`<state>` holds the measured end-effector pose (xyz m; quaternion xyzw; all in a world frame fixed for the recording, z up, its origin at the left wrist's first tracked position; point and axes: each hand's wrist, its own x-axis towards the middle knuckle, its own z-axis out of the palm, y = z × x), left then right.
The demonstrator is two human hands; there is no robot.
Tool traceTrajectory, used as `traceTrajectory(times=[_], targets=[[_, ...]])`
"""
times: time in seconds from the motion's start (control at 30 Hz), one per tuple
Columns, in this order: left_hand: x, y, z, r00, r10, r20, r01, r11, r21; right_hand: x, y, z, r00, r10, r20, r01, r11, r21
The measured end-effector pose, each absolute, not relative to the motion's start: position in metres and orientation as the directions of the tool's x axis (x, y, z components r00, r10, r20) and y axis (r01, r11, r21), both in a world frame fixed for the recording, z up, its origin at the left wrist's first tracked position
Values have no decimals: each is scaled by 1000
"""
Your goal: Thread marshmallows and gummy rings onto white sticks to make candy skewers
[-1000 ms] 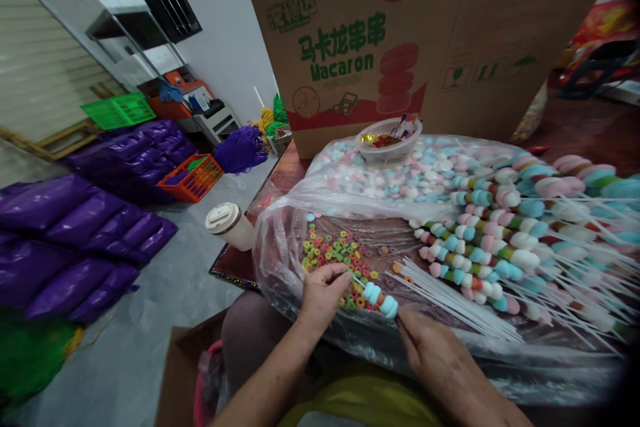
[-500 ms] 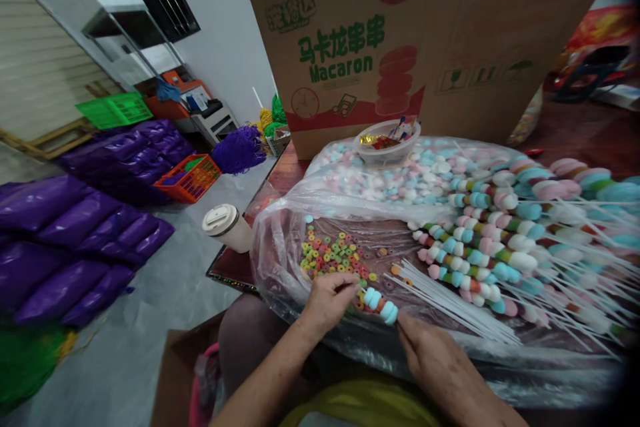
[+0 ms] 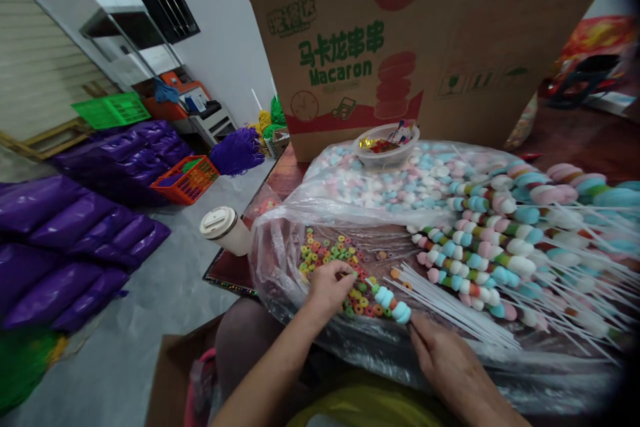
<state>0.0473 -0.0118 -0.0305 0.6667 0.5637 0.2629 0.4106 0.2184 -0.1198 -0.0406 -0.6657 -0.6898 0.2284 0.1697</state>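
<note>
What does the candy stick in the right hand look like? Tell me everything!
The candy stick is thin and white, its bare tip showing past a green ring, then puffy blue pieces, an orange ring and more puffy blue pieces. The puffy pieces look soft. It slants over scattered rings, tip toward the left hand, which is close but not touching it. The right hand grips its other end.

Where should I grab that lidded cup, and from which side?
Likely around the body of the lidded cup, below its lid, coming from the left: the rounded wall suits a wrapping grip, that side faces the floor, and plastic sheeting crowds the right.
</note>
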Motion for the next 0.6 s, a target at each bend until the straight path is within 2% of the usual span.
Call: traceTrajectory(times=[0.03,0.1,0.17,0.27,0.33,0.37,0.47,0.53,0.6], targets=[[46,-13,-30,206,959,-196,412,97,906,216,-120,-38,-71,993,-94,842,9,-540],[42,-18,-27,222,922,-318,202,276,940,211,-118,-33,-91,987,-130,845,7,-535],[40,-26,-25,209,930,-301,148,275,950,204,-116,-30,-102,984,-148,855,11,-519],[40,-42,-23,155,986,-58,354,-1,935,195,-111,-34,-105,982,-156,881,19,-474],[39,-46,-20,199,976,93,470,-178,864,195,-106,-41,-96,988,-121,880,28,-474],[38,-43,-18,252,960,120,483,-232,844,197,-103,-44,-93,992,-80,866,41,-498],[29,-8,-8,346,933,97,495,-269,826,209,-92,-49,-71,994,87,770,110,-628],[22,31,-2,167,983,76,664,-169,728,216,-88,-47,-20,990,141,719,112,-686],[19,72,2,89,992,91,697,-127,706,219,-88,-42,-1,989,146,697,106,-710]])
